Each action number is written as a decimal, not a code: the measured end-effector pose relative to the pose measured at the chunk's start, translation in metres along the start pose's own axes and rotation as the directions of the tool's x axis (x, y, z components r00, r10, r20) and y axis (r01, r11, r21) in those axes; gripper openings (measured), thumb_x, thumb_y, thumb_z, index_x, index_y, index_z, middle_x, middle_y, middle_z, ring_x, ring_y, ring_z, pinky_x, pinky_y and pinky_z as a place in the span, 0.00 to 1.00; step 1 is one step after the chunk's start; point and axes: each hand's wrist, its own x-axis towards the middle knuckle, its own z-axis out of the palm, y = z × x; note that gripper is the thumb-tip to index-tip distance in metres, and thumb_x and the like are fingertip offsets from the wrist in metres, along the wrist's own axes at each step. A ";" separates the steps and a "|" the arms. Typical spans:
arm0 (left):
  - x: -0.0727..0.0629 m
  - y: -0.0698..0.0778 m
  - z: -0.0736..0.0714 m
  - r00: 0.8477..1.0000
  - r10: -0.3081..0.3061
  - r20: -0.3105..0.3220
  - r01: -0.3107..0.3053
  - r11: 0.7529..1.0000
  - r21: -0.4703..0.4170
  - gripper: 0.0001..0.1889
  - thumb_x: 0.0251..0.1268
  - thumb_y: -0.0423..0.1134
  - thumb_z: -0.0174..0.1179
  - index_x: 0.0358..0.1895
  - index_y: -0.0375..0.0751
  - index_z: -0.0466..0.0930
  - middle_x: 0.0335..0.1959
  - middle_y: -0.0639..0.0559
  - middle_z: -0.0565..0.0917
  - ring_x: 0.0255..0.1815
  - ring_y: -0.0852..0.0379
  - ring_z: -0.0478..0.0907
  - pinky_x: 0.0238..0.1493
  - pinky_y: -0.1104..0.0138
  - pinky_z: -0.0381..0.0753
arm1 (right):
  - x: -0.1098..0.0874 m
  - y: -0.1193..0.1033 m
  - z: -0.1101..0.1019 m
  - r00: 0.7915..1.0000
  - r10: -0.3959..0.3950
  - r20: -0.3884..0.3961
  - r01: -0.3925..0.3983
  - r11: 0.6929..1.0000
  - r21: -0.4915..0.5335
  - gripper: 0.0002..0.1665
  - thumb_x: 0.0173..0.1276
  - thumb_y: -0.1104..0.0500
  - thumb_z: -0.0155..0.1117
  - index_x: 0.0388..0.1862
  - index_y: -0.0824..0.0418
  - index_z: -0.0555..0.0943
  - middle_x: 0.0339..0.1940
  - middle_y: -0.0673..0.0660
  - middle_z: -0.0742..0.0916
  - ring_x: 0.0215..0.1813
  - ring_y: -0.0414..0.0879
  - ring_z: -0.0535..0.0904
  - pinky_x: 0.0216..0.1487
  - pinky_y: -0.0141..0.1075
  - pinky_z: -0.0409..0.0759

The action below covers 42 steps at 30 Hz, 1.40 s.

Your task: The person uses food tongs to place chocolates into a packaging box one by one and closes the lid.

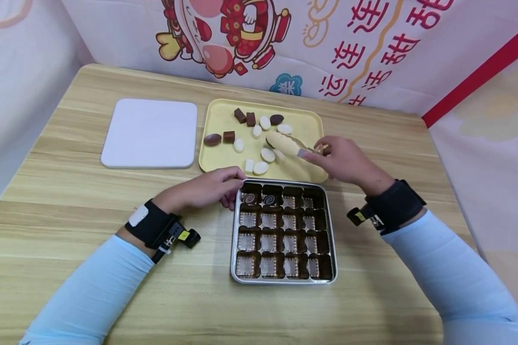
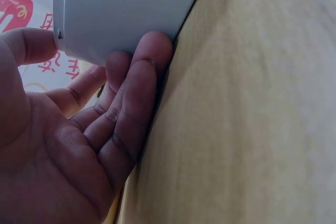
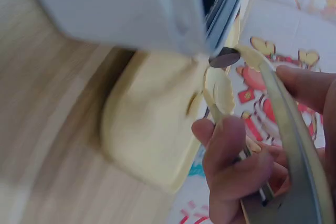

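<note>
My right hand (image 1: 343,160) grips a pair of tongs (image 1: 285,143) with scalloped cream tips, reaching over the yellow tray (image 1: 207,160). At the tips a dark oval chocolate (image 3: 224,58) shows; I cannot tell whether they pinch it. My left hand (image 1: 209,189) holds the square tin (image 1: 234,239) at its far left corner, thumb by the rim and fingertips (image 2: 153,48) against the side wall. Inside the tin, a brown divided liner has swirl-marked dark chocolates (image 1: 269,200) in the two leftmost compartments of the far row.
White oval chocolates (image 1: 260,167), brown square ones (image 1: 229,137) and dark oval ones (image 1: 212,139) lie scattered on the tray. To its left, a white rectangular lid-like board (image 1: 150,134) lies flat on the wooden table (image 1: 177,297). A printed cloth (image 1: 134,38) hangs behind the table.
</note>
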 end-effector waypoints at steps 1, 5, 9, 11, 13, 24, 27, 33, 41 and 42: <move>0.000 0.000 0.000 1.000 -0.001 0.000 0.001 1.000 0.002 0.14 0.81 0.46 0.43 0.57 0.45 0.72 0.34 0.43 0.77 0.36 0.48 0.84 0.41 0.60 0.87 | -0.002 0.005 -0.002 0.999 0.027 0.020 -0.027 0.999 0.043 0.41 0.69 0.30 0.57 0.63 0.62 0.74 0.54 0.67 0.86 0.38 0.60 0.87 0.40 0.46 0.86; 0.000 0.000 0.000 1.000 -0.001 0.001 0.001 1.000 0.002 0.14 0.82 0.46 0.43 0.57 0.45 0.72 0.34 0.44 0.76 0.36 0.48 0.84 0.42 0.60 0.87 | -0.009 0.025 -0.006 0.989 0.120 0.084 -0.133 0.975 0.176 0.41 0.66 0.26 0.57 0.62 0.56 0.76 0.51 0.63 0.87 0.30 0.60 0.84 0.26 0.39 0.80; 0.000 -0.001 0.000 1.000 0.003 0.002 -0.003 1.000 0.007 0.14 0.82 0.46 0.42 0.57 0.45 0.72 0.34 0.44 0.76 0.36 0.48 0.84 0.41 0.60 0.87 | -0.017 0.041 -0.007 0.982 0.146 0.117 -0.171 0.955 0.244 0.39 0.66 0.27 0.57 0.62 0.54 0.77 0.49 0.62 0.87 0.28 0.57 0.81 0.23 0.38 0.78; 0.000 -0.001 0.000 1.000 0.003 0.000 -0.003 1.000 0.009 0.14 0.82 0.46 0.42 0.57 0.45 0.72 0.34 0.44 0.76 0.36 0.48 0.85 0.41 0.59 0.87 | -0.021 0.047 -0.005 0.982 0.143 0.123 -0.170 0.954 0.247 0.38 0.68 0.28 0.57 0.62 0.55 0.77 0.47 0.63 0.87 0.27 0.55 0.81 0.23 0.39 0.78; 0.000 -0.001 0.000 1.000 0.000 0.000 0.000 1.000 0.011 0.14 0.82 0.47 0.42 0.58 0.45 0.72 0.34 0.44 0.76 0.36 0.49 0.85 0.41 0.59 0.87 | -0.025 0.050 -0.003 0.985 0.128 0.115 -0.150 0.966 0.210 0.36 0.69 0.30 0.57 0.61 0.55 0.77 0.46 0.64 0.87 0.27 0.55 0.81 0.23 0.40 0.79; 0.000 -0.001 -0.001 1.000 0.002 0.006 -0.002 1.000 0.007 0.15 0.82 0.47 0.43 0.58 0.44 0.72 0.34 0.43 0.77 0.36 0.49 0.85 0.42 0.60 0.87 | -0.045 0.039 0.011 0.948 -0.227 -0.222 0.130 0.915 -0.382 0.29 0.66 0.41 0.70 0.54 0.61 0.79 0.20 0.54 0.78 0.20 0.47 0.71 0.22 0.41 0.69; 0.000 -0.001 -0.001 1.000 0.002 0.006 -0.002 1.000 0.012 0.15 0.82 0.47 0.43 0.58 0.44 0.72 0.34 0.43 0.77 0.36 0.49 0.85 0.42 0.60 0.87 | -0.050 0.036 0.011 0.910 -0.315 -0.268 0.163 0.869 -0.468 0.30 0.63 0.42 0.73 0.54 0.61 0.79 0.25 0.56 0.84 0.19 0.48 0.74 0.18 0.44 0.71; 0.000 0.000 0.000 1.000 -0.002 0.004 0.002 1.000 -0.006 0.15 0.82 0.47 0.43 0.58 0.44 0.72 0.34 0.43 0.77 0.36 0.48 0.85 0.42 0.60 0.87 | -0.056 0.035 0.009 0.871 -0.408 -0.276 0.198 0.803 -0.562 0.33 0.59 0.43 0.76 0.56 0.61 0.78 0.40 0.62 0.90 0.19 0.51 0.77 0.17 0.46 0.74; 0.000 -0.001 0.000 1.000 0.001 0.006 0.000 0.999 -0.040 0.15 0.82 0.46 0.43 0.58 0.43 0.71 0.34 0.43 0.76 0.36 0.47 0.85 0.43 0.59 0.87 | -0.057 0.039 0.007 0.888 -0.379 -0.262 0.168 0.796 -0.581 0.36 0.57 0.43 0.77 0.58 0.61 0.78 0.39 0.63 0.89 0.19 0.49 0.75 0.17 0.45 0.73; 0.000 -0.001 0.000 1.000 0.001 0.006 0.000 0.999 -0.037 0.15 0.82 0.46 0.43 0.58 0.43 0.72 0.34 0.43 0.76 0.36 0.47 0.85 0.43 0.59 0.87 | -0.058 0.039 0.006 0.890 -0.373 -0.262 0.164 0.799 -0.579 0.36 0.57 0.43 0.77 0.59 0.61 0.78 0.40 0.64 0.89 0.19 0.50 0.75 0.18 0.45 0.73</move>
